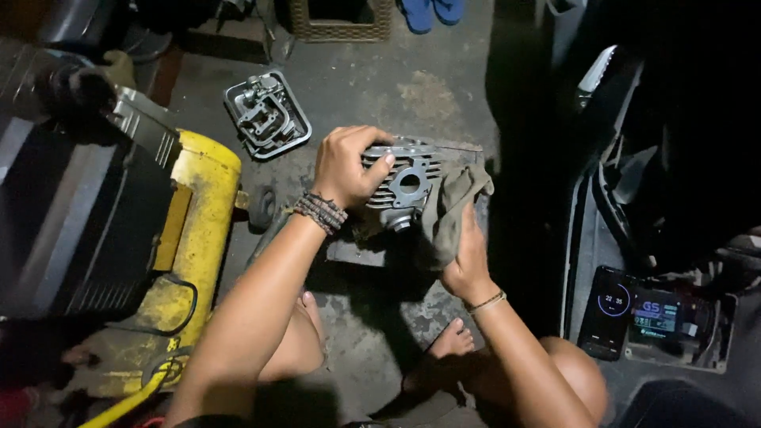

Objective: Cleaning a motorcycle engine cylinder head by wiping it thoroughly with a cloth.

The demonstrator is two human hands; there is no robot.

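A finned grey metal engine cylinder (408, 184) rests low over the concrete floor in the middle of the view. My left hand (346, 165) grips its top left side, fingers curled over the fins; beaded bracelets sit on that wrist. My right hand (466, 257) holds a dirty grey-brown rag (450, 208) pressed against the cylinder's right side. A round port in the cylinder's flange faces up toward me. My bare feet and knees show below the hands.
A yellow air compressor tank (198, 230) with a black cover lies at left. Behind the cylinder sits a grey metal engine cover (267, 113). A phone and a small lit display (634, 313) rest on a dark vehicle part at right. Blue sandals (432, 12) lie at the top.
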